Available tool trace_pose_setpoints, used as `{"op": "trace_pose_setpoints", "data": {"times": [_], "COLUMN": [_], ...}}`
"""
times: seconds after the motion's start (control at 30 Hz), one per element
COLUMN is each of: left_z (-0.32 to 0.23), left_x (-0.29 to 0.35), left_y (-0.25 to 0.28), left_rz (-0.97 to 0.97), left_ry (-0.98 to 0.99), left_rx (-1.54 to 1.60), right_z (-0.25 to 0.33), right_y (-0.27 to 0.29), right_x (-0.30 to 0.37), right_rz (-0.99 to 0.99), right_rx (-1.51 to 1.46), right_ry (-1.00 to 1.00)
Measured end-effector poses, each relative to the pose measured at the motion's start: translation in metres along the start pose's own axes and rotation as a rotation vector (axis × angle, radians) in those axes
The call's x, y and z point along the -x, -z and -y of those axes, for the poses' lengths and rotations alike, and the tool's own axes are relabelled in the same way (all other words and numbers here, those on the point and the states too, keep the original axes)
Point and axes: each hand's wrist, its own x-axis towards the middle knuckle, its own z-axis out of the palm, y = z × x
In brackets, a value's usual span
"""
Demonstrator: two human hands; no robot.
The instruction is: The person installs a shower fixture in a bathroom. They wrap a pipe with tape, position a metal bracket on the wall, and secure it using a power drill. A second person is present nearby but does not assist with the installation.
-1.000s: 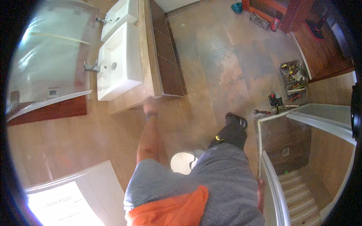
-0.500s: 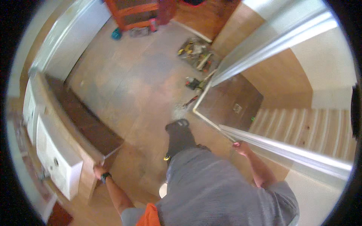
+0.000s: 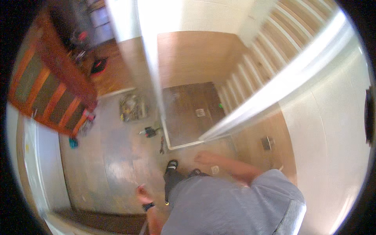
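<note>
My left hand (image 3: 143, 194), with a dark watch (image 3: 149, 206) at the wrist, hangs above the tiled floor (image 3: 117, 172). It is near the end of a dark brown cabinet base (image 3: 105, 221) at the lower left. My right hand (image 3: 205, 157) reaches forward, just short of the pale shower curb (image 3: 188, 144). Motion smears the fingers of both hands, and I make out nothing held in either. Beyond the curb lies the brown shower floor (image 3: 184, 121) with a square drain cover (image 3: 200, 112).
A tray of tools (image 3: 133, 106), a green-and-black power tool (image 3: 150, 132) and a wrench-like tool (image 3: 161, 145) lie left of the shower. Bright frames (image 3: 250, 109) flank its opening. An orange-brown panelled door (image 3: 51, 98) stands far left, near a teal round object (image 3: 73, 142).
My left hand has let go of the cabinet's edge, and my right has come off the shower frame. The view has swung right; the white basins are out of sight.
</note>
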Motion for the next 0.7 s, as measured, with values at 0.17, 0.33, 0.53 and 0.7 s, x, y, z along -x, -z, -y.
{"op": "trace_pose_setpoints", "data": {"times": [0.17, 0.33, 0.53, 0.7], "left_z": [-0.008, 0.007, 0.064, 0.123], "left_x": [0.081, 0.153, 0.188, 0.234], "left_y": [-0.342, -0.437, -0.450, -0.482], "left_rz": [1.002, 1.601, 2.190, 2.375], "left_ry": [-0.423, -0.481, -0.500, -0.086], "left_rx": [-1.045, -0.718, -0.684, -0.953], "right_z": [0.068, 0.077, 0.065, 0.010], "right_y": [0.012, 0.040, -0.007, -0.058], "right_x": [0.025, 0.136, 0.197, 0.217], "right_rz": [-0.086, -0.698, -1.200, -1.462], "right_rx": [-1.141, -1.672, -1.791, -1.966], "right_ry": [-0.137, -0.071, -0.236, -0.364]}}
